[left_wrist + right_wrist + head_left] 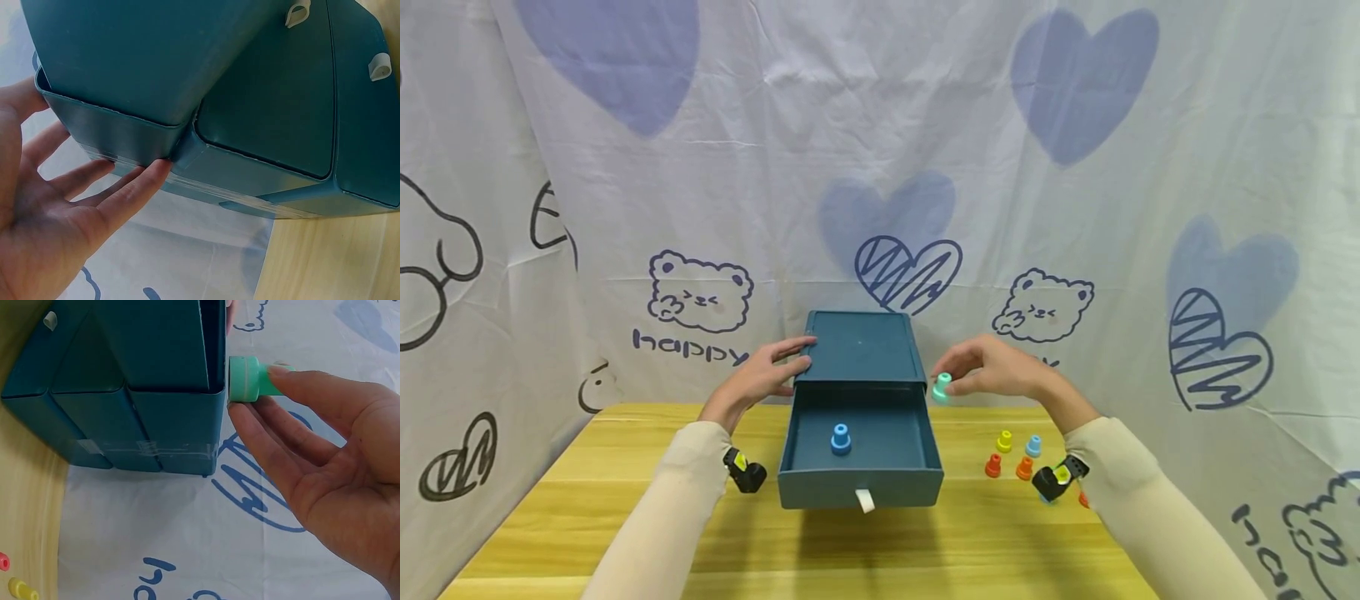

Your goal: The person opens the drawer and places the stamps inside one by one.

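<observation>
A dark teal drawer unit stands on the table, its top drawer pulled out toward me. Inside that drawer sits a blue stepped peg, upright. My left hand touches the unit's left side, fingers extended; the left wrist view shows its fingertips against the casing. On the other side, my right hand pinches a mint-green stepped peg between thumb and fingers. In the right wrist view the green peg is beside the casing's wall; whether they touch I cannot tell.
Right of the unit, on the wooden table, stand a yellow peg, a light blue peg, a red peg and an orange peg. My right wrist partly hides others. A printed cloth hangs behind.
</observation>
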Available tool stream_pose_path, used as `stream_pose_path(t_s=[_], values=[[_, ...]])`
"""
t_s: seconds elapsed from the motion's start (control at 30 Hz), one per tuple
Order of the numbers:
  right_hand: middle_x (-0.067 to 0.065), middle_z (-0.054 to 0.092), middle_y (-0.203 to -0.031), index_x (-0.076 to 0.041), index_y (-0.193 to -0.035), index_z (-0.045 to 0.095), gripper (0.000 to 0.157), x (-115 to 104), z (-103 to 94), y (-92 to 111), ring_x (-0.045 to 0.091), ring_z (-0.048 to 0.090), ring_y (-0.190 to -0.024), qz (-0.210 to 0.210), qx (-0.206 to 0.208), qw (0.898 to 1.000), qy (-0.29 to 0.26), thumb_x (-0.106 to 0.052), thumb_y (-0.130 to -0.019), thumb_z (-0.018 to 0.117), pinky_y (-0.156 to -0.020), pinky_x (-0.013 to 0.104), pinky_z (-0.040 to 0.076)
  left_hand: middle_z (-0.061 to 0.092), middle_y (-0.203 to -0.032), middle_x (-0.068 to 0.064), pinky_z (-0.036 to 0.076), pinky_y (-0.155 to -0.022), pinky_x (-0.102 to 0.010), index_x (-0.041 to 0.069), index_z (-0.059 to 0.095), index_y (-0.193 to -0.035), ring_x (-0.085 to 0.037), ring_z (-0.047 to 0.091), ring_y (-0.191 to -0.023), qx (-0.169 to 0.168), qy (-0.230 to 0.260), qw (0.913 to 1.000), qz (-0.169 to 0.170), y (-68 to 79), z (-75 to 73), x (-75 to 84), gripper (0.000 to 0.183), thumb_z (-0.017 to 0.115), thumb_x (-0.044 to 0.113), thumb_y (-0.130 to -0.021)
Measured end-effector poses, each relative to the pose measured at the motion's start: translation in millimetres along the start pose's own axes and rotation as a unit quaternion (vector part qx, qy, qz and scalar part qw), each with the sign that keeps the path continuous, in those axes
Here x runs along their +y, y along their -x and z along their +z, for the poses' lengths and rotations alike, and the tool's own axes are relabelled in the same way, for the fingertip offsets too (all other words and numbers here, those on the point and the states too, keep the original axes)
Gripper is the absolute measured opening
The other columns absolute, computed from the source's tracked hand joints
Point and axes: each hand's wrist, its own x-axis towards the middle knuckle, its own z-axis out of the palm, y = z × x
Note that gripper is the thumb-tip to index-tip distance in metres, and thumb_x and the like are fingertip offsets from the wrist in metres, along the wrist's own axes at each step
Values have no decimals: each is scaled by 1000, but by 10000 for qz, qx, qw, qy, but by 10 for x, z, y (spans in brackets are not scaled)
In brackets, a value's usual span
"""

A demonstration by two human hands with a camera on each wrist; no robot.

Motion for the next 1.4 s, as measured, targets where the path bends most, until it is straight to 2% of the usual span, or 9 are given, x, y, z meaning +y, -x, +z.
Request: stream_pose_path(t_s=[0.2,0.43,0.7,1.0,1.4], values=[[12,77,-111,0,-119,73,25,-77,-10,-93,23,72,-100,70,-182,9998,-15,-9,-95,73,-92,35,62,21,-172,-19,51,-108,-59,16,36,-161,-50,36,-150,0,-5,10000,27,3,3,4,59,53,37,-108],[13,78,-109,-2,-115,75,22,-163,3,-215,22,72,-96,110,-334,9994,17,-6,-93,74,-91,34,63,21,-171,-20,51,-108,-59,15,36,-162,-50,36,-150,-17,-16,10000,59,9,-6,-4,60,53,36,-109],[7,79,-108,-3,-116,75,24,-289,39,-322,17,72,-96,217,-448,9984,268,-8,-92,76,-92,35,62,22,-172,-18,51,-109,-58,16,36,-161,-48,36,-150,-21,6,10000,22,-3,1,3,59,52,37,-109],[9,78,-108,-1,-115,74,23,-370,93,-462,15,71,-92,55,-688,9972,297,-6,-93,75,-90,33,63,23,-171,-20,51,-108,-59,14,37,-161,-49,38,-149,-8,-40,10000,56,-7,-9,16,58,52,34,-109],[11,78,-109,1,-115,74,24,-470,193,-642,15,72,-95,-65,-912,9953,312,-2,-92,75,-89,30,63,24,-171,-20,51,-108,-60,15,37,-161,-50,39,-148,7,-63,10000,51,-2,-7,11,58,52,35,-109]])
